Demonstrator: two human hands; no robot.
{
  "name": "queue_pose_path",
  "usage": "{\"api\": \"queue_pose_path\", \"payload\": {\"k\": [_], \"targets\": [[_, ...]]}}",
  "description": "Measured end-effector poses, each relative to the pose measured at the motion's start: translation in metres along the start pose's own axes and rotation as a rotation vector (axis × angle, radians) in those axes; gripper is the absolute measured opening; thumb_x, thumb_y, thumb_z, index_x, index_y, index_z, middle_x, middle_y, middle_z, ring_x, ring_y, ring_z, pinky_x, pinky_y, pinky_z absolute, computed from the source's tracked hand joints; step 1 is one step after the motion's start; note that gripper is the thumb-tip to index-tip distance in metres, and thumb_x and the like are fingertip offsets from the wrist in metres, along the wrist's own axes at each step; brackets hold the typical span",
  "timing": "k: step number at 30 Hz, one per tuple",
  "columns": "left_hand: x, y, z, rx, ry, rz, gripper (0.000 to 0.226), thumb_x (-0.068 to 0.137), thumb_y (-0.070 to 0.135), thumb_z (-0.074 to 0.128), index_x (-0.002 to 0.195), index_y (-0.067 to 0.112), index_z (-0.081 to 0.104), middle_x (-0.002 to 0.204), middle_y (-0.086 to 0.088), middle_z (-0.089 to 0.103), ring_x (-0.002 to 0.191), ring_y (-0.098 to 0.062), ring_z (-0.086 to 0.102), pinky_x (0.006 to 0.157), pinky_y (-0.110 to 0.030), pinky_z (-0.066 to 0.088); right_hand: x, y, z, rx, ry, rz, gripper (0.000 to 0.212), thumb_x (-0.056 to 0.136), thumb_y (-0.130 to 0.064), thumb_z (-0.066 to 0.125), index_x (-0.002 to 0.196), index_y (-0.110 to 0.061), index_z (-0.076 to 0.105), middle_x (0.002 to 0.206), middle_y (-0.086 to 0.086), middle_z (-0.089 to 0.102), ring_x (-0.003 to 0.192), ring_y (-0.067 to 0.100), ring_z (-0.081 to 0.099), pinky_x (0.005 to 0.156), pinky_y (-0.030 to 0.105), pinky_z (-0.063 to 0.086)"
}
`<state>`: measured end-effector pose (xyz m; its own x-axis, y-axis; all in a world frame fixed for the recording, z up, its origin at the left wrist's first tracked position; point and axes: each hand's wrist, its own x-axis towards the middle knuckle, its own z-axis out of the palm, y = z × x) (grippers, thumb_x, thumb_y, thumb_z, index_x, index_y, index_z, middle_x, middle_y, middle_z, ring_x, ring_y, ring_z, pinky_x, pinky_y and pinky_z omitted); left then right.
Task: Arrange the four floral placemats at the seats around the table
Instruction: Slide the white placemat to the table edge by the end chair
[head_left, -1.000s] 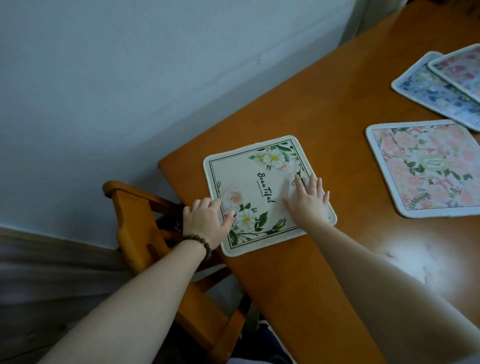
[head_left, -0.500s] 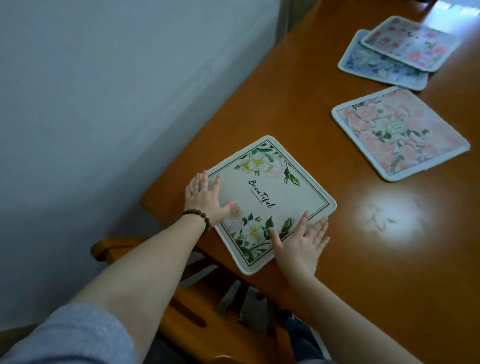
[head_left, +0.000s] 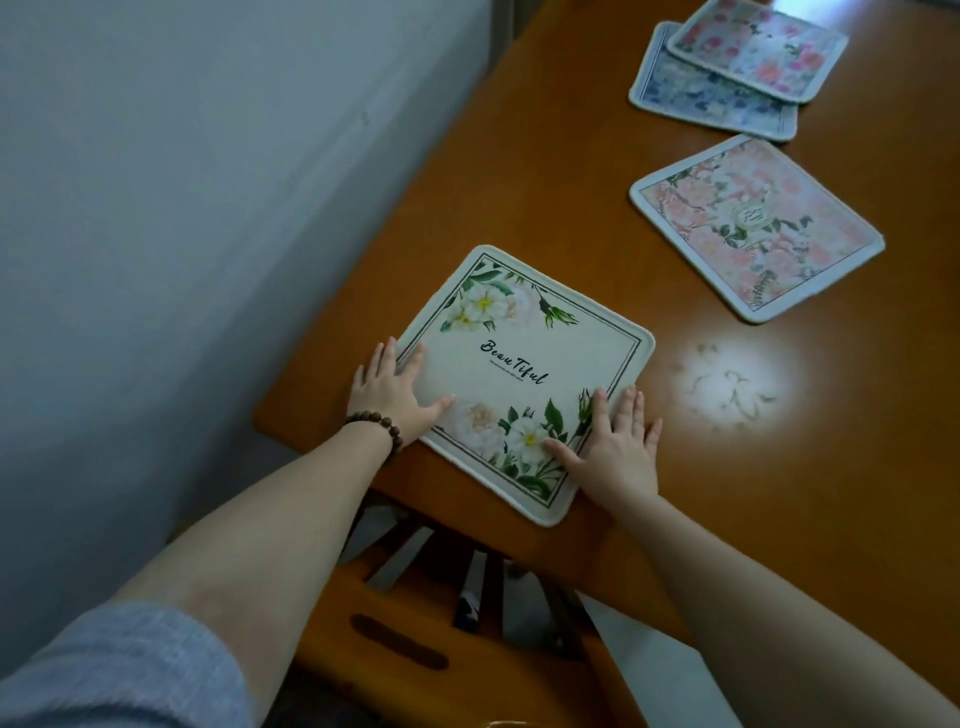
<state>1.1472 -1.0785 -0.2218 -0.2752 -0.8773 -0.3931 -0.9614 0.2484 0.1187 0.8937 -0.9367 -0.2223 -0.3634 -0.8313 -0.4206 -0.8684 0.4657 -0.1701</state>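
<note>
A cream placemat (head_left: 530, 364) with white flowers and the word "Beautiful" lies flat near the table's end, above a wooden chair. My left hand (head_left: 392, 397) rests flat on its left corner, fingers spread. My right hand (head_left: 615, 447) lies flat across its right edge, partly on the table. A pink rose placemat (head_left: 753, 223) lies further along the table. At the far end a pink and red placemat (head_left: 758, 47) overlaps a blue floral placemat (head_left: 701, 98).
The orange wooden table (head_left: 519, 171) runs along a pale wall (head_left: 182, 208) on the left. A wooden chair (head_left: 415, 639) is tucked under the near end of the table. A bright light glare (head_left: 727, 387) shows on the tabletop right of the cream mat.
The cream placemat has turned and shifted on the table end. My hands moved from its near edge to its left and right sides, and my view swung further over the table.
</note>
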Motion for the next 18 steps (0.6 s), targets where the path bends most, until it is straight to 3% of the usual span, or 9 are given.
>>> {"api": "queue_pose_path", "payload": {"k": [5,8,11,18], "targets": [[-0.035,-0.005,0.014,0.042,0.011,-0.004,0.099,0.070,0.088,0.023,0.150,0.037,-0.006,0.160,-0.005,-0.004,0.146,-0.023,-0.005,0.115,-0.048,0.009,0.023,0.015,-0.024,-0.026,-0.035,-0.056,0.112,0.067,-0.088,0.035,0.152,-0.028,-0.006,0.157,0.012,-0.020,0.143,0.025,-0.023,0.111,0.048,-0.016],[-0.045,-0.006,0.014,0.024,-0.023,-0.025,0.111,0.061,0.095,0.023,0.149,0.036,-0.009,0.160,-0.005,-0.005,0.146,-0.023,-0.006,0.115,-0.049,0.009,0.010,0.013,-0.019,0.025,0.011,0.006,0.118,0.064,-0.090,0.032,0.151,-0.024,-0.011,0.155,0.018,-0.021,0.143,0.030,-0.021,0.115,0.048,-0.011],[-0.047,-0.006,0.012,0.030,-0.092,-0.014,0.124,0.052,0.096,0.039,0.147,0.038,-0.015,0.159,-0.006,-0.013,0.145,-0.024,-0.011,0.115,-0.050,0.005,-0.017,0.004,-0.003,0.054,0.005,0.013,0.124,0.058,-0.096,0.022,0.149,-0.022,-0.018,0.154,0.019,-0.023,0.142,0.031,-0.024,0.111,0.044,-0.016],[-0.056,-0.015,0.010,0.095,-0.174,0.064,0.135,0.050,0.083,0.067,0.147,0.039,-0.016,0.158,-0.003,-0.022,0.144,-0.021,-0.018,0.116,-0.047,0.001,-0.050,-0.007,0.018,0.088,-0.010,0.001,0.126,0.056,-0.096,0.028,0.151,-0.023,-0.011,0.156,0.016,-0.023,0.141,0.028,-0.027,0.114,0.046,-0.015]]}}
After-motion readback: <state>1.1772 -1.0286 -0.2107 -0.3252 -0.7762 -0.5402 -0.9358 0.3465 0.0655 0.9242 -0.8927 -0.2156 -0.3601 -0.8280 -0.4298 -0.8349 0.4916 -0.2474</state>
